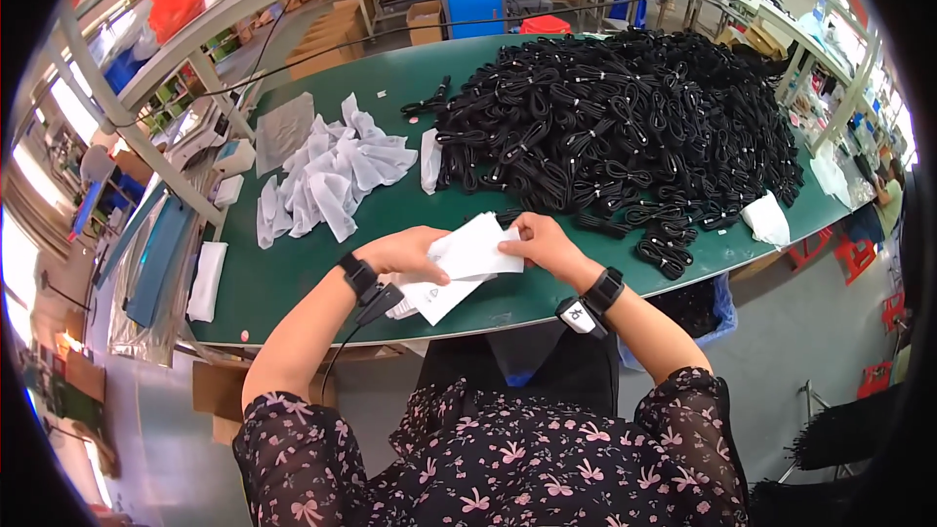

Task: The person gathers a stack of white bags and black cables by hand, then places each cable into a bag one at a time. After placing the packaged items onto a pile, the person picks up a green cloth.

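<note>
Near the table's front edge, both my hands are on a few flat white plastic bags point(473, 252). My left hand point(405, 254) grips them from the left, thumb on top. From the right, my right hand point(547, 246) pinches the edge of the upper white bag between thumb and fingers. A lower bag with a small printed mark slants down toward the table's edge. More white pieces show beneath my left wrist, partly hidden. Just beyond the bags lies a coiled black cable point(507, 218), partly covered by them.
A large heap of bundled black cables point(625, 127) covers the table's right side. Filled whitish bags point(337, 171) are piled at the left. Single white bags lie at the table's left edge point(206, 281) and right edge point(766, 220). A blue-lined bin point(724, 307) stands below the front edge.
</note>
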Tool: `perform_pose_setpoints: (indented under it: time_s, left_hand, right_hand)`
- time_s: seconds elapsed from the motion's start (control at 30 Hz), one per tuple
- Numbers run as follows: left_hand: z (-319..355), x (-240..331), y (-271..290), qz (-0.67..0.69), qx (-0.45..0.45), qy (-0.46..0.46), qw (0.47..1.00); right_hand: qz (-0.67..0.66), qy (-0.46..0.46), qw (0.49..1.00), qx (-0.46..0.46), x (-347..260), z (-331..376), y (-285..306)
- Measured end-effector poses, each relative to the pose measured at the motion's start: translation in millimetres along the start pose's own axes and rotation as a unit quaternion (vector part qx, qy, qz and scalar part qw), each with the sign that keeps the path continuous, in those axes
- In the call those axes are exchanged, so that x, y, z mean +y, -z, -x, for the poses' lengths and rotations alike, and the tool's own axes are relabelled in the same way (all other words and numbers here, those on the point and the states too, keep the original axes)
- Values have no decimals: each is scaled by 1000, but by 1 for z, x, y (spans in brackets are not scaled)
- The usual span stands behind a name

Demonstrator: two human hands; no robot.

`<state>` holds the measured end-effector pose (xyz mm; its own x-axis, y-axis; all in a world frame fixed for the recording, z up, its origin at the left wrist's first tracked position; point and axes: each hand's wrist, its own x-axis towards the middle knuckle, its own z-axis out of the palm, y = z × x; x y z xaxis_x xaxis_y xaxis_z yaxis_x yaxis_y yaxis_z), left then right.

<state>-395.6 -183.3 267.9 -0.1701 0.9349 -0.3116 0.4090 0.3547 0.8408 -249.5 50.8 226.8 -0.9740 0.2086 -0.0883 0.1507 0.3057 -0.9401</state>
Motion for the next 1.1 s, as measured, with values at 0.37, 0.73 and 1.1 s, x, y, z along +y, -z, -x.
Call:
perform_pose_setpoints:
  time_s: [0.37, 0.73, 1.1]
  left_hand:
    - [1, 0, -44, -301, 162, 77, 937]
    - [10, -30, -58, -282, 172, 98, 939]
    - [29, -31, -52, -308, 156, 92, 934]
  right_hand:
    - [149, 57, 987, 18, 33, 5, -17]
    - [401, 242, 882, -55, -5, -4, -30]
    - [410, 238, 865, -163, 1, -16, -29]
